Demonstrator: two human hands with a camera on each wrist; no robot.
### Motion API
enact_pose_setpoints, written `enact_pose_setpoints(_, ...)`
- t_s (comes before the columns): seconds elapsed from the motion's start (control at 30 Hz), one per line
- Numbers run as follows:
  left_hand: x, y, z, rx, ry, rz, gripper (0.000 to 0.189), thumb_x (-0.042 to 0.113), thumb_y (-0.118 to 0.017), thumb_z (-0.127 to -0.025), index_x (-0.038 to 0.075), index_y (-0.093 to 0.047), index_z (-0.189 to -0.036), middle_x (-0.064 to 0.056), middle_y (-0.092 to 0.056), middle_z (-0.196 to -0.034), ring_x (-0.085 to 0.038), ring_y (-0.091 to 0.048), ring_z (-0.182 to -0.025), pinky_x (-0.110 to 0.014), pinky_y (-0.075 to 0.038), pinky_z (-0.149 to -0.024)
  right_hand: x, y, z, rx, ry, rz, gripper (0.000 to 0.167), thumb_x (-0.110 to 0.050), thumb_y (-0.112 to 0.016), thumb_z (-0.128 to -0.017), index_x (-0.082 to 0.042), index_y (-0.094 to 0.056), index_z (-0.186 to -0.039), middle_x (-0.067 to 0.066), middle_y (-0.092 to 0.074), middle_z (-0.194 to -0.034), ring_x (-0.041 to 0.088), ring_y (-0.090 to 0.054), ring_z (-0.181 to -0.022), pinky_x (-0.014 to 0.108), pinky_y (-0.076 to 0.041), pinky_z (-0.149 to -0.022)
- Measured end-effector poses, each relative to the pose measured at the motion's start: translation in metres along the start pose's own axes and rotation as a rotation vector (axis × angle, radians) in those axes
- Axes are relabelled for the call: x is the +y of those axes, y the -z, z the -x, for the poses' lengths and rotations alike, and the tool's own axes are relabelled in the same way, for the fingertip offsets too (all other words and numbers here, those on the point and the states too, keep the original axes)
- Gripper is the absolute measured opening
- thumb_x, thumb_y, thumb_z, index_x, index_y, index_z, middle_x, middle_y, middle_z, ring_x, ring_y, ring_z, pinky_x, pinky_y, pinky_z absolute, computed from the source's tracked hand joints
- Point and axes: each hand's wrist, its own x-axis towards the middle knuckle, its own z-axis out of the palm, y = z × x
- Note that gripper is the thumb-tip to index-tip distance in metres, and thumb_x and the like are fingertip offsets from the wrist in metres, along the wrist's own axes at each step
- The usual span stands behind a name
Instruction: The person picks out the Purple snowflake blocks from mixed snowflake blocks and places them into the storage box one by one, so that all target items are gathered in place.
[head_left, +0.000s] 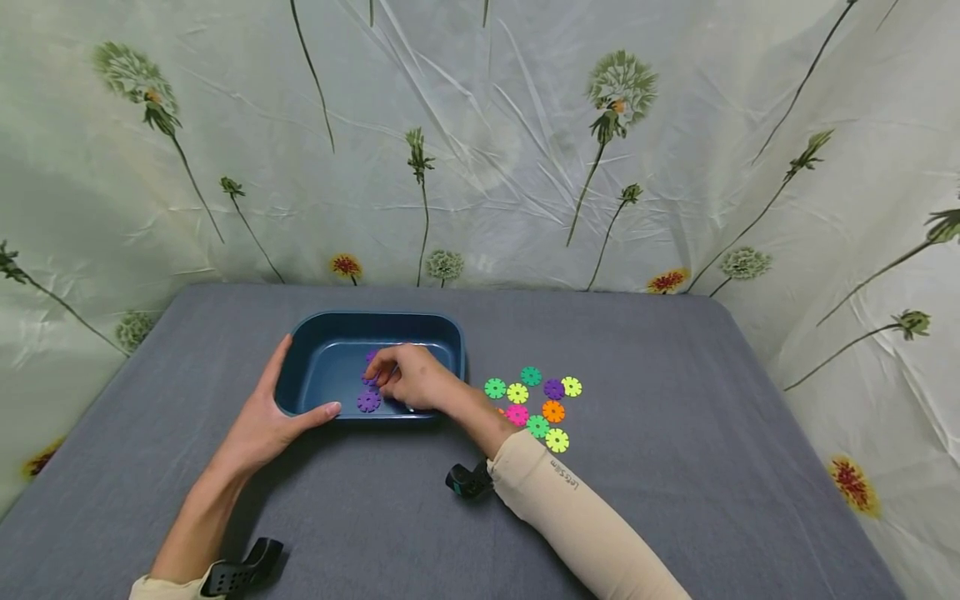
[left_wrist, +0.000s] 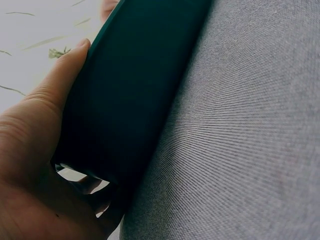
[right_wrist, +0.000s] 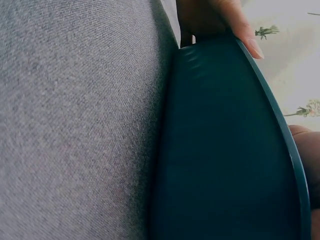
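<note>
A dark blue rectangular tray (head_left: 307, 375) sits on the table. My left hand (head_left: 258, 421) holds its near left corner, thumb over the front rim and fingers along the left side; the left wrist view shows the fingers bent around that end. My right hand (head_left: 412, 379) reaches over the front rim into the tray, fingers bent and pointing left. A purple notched disc (head_left: 368, 402) lies on the tray floor just below the fingertips. More purple shows right at the fingers, partly covered by them; I cannot tell whether they pinch it. In the right wrist view this hand is mostly cut off.
Right of the tray, several notched discs lie loose on the grey cloth, including a pink disc (head_left: 517, 415), an orange disc (head_left: 553, 411) and a purple disc (head_left: 554, 389). My right forearm overlaps the group's left edge. A flower-printed curtain (head_left: 510, 167) hangs behind the table (head_left: 675, 500).
</note>
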Motion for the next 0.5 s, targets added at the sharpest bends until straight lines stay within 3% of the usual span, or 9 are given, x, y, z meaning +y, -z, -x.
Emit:
enact_pose_setpoints(0.17, 0.000, 0.000, 0.000, -0.002, 0.002, 0.000, 0.126, 0.041, -0.083, -0.087, 0.042, 0.016, -0.164, -0.018, 0.009, -0.176, -0.059, -0.011, -0.155, -0.084, -0.021, -0.112, 0.000, 0.002, 0.004, 0.040, -0.012, -0.021, 0.026, 0.004, -0.067, -0.096, -0.011, -0.076, -0.115, 0.002, -0.074, -0.108, 0.007, -0.063, -0.086, 0.015, -0.050, -0.075)
enact_pose_setpoints(0.37, -0.002, 0.000, -0.001, -0.002, -0.008, 0.003, 0.126, 0.040, -0.084, -0.087, 0.042, 0.016, -0.165, -0.018, 0.009, -0.176, -0.058, -0.010, -0.156, -0.083, -0.020, -0.113, 0.001, 0.008, 0.009, 0.107, 0.034, -0.044, 0.024, 0.001, -0.070, -0.096, -0.007, -0.075, -0.117, 0.007, -0.073, -0.102, 0.007, -0.061, -0.083, 0.016, -0.050, -0.073)
enact_pose_setpoints(0.5, -0.001, 0.000, -0.001, 0.000, -0.003, -0.004, 0.126, 0.040, -0.084, -0.087, 0.041, 0.016, -0.165, -0.018, 0.009, -0.176, -0.058, -0.010, -0.156, -0.083, -0.020, -0.113, 0.001, 0.012, 0.013, 0.128, 0.071, -0.068, 0.024, 0.000, -0.070, -0.096, -0.006, -0.074, -0.119, 0.011, -0.073, -0.106, 0.011, -0.064, -0.087, 0.018, -0.052, -0.077)
